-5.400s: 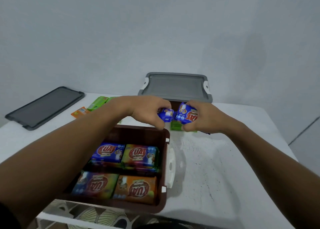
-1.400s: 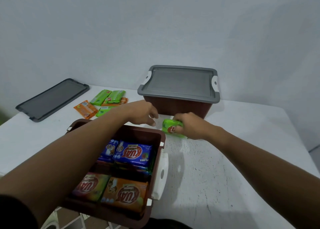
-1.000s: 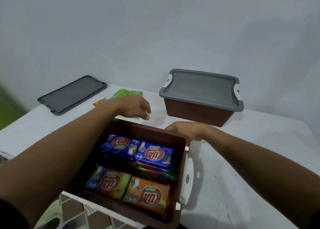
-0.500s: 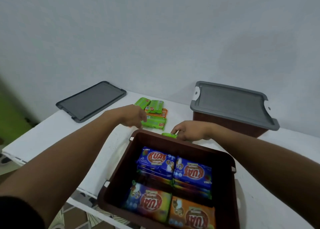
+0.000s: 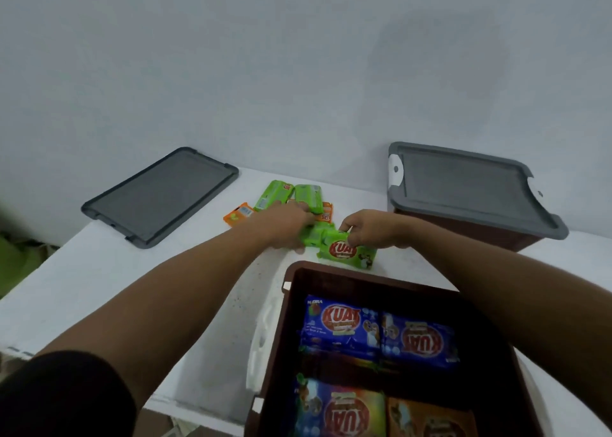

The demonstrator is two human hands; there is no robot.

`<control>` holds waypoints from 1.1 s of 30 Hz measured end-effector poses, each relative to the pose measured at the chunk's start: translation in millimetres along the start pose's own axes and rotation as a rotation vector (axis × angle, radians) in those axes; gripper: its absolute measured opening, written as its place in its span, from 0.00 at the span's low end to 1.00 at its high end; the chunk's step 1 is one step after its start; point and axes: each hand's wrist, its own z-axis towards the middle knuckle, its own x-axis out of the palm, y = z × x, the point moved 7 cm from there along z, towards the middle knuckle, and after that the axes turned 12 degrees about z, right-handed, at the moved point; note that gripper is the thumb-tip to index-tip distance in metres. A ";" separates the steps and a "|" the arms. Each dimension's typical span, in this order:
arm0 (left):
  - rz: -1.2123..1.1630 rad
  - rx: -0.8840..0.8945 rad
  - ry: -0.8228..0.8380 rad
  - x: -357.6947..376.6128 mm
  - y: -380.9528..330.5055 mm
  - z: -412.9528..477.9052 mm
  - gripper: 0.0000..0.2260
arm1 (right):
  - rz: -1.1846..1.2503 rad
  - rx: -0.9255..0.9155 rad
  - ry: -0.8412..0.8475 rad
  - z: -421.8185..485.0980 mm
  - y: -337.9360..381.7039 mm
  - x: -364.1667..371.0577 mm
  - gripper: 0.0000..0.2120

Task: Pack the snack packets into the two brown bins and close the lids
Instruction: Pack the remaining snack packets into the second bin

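A white tabletop [image 5: 99, 287] stood against a plain pale wall [image 5: 298, 72]. A bright green packet [image 5: 344, 251] with a red KUAT logo lay just beyond the open brown bin [image 5: 364, 276], its far edge pinched by the right hand [image 5: 371, 229]. The left hand [image 5: 288, 228], blurred, curled around a second green packet [image 5: 309, 238] beside it. More loose packets [image 5: 308, 196], green and orange, lay behind. The open bin held blue packets [image 5: 341, 324] and, nearer, orange ones. The other bin [image 5: 463, 234] wore its grey lid; a spare lid [image 5: 159, 198] lay far left.
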 end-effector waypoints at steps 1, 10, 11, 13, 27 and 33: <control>0.023 0.021 -0.012 -2.5 -0.8 2.1 0.32 | 0.015 0.003 0.001 0.5 -0.5 0.1 0.13; -0.263 -0.011 0.010 -21.4 3.7 -0.5 0.19 | -0.003 -0.007 -0.077 -11.7 2.8 -12.1 0.08; -0.301 -0.018 0.007 -21.7 5.1 -2.4 0.20 | -0.035 -0.019 -0.117 -14.8 5.2 -15.2 0.08; -0.351 -0.006 -0.025 -26.9 5.7 -8.1 0.28 | -0.105 -0.031 -0.187 -22.4 7.5 -22.5 0.10; -0.271 0.010 -0.282 -96.2 -25.4 -65.4 0.24 | -0.396 -0.241 -0.338 -112.3 21.7 -34.3 0.26; -0.274 0.075 -0.251 -114.3 -66.9 -105.2 0.24 | -0.333 -0.270 -0.276 -166.0 16.2 -27.1 0.27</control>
